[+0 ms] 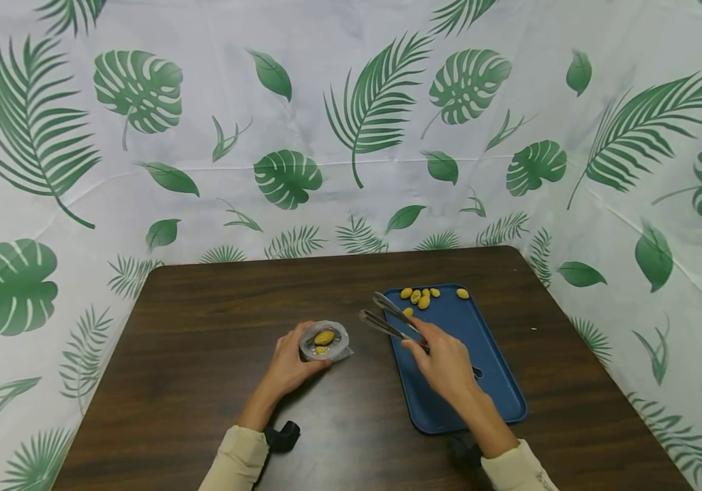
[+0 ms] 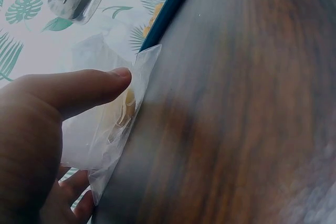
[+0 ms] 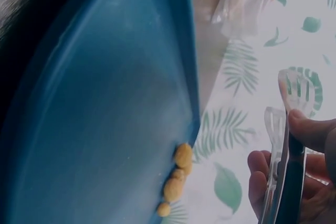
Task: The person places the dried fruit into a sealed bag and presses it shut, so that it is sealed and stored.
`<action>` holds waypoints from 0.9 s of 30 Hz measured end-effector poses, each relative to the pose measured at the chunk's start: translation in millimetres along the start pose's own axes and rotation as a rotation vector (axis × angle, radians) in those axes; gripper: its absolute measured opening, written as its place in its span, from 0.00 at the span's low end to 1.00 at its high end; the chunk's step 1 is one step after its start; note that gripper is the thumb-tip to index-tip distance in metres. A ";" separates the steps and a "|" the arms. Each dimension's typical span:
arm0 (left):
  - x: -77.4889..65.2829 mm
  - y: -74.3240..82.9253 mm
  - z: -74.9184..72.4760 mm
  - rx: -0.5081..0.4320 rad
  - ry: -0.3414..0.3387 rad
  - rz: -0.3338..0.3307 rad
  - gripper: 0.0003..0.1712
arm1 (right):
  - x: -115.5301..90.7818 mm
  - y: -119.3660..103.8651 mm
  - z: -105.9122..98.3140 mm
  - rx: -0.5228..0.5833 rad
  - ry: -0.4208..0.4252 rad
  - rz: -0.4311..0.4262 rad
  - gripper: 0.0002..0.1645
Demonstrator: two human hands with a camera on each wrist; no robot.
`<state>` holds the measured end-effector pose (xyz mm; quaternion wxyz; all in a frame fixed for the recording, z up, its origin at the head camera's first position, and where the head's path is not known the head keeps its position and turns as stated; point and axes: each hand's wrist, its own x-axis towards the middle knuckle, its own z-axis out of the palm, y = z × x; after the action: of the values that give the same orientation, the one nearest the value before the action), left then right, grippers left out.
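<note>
A person's two bare hands worked above a dark wood-grain table (image 1: 204, 354); the left hand (image 1: 292, 358) held a clear plastic bag (image 1: 343, 354), its thumb on one side and its fingers curled round the other; the bag's round mouth faced upward, left of the tray, and yellow pieces (image 1: 324, 337) showed inside it; whether the bag's base touched the table could not be told.

The right hand (image 1: 447, 361) gripped metal tongs (image 1: 382, 324) between thumb and fingers; the two slotted tips stood apart and pointed toward the far left, reaching past the left edge of a blue tray (image 1: 492, 399); the tray lay on the right part of the table, and most of its yellow lumps (image 1: 424, 301) were clustered near its far left corner, with a single lump (image 1: 463, 293) set apart by the far right corner.

Cream sleeves (image 1: 237, 457) covered the forearms; a black object (image 1: 283, 436) sat at the left wrist; behind the table hung white cloth (image 1: 302, 123) printed with green leaves.
</note>
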<state>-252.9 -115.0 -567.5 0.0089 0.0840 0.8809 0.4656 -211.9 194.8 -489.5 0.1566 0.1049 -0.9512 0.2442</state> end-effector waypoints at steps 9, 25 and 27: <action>-0.4 -0.9 0.6 0.002 0.011 0.021 0.46 | -2.9 11.8 -2.6 -0.033 0.008 0.015 0.30; -0.5 -1.7 0.2 0.001 0.014 0.029 0.46 | -9.1 24.7 -3.9 -0.036 0.080 0.105 0.29; -0.3 -1.5 0.3 0.001 0.013 0.027 0.46 | -9.5 25.9 -4.6 -0.038 0.093 0.129 0.30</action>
<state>-252.7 -115.6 -568.8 -0.0034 0.0930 0.8800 0.4657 -209.1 220.5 -500.2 0.1868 0.0287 -0.9522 0.2401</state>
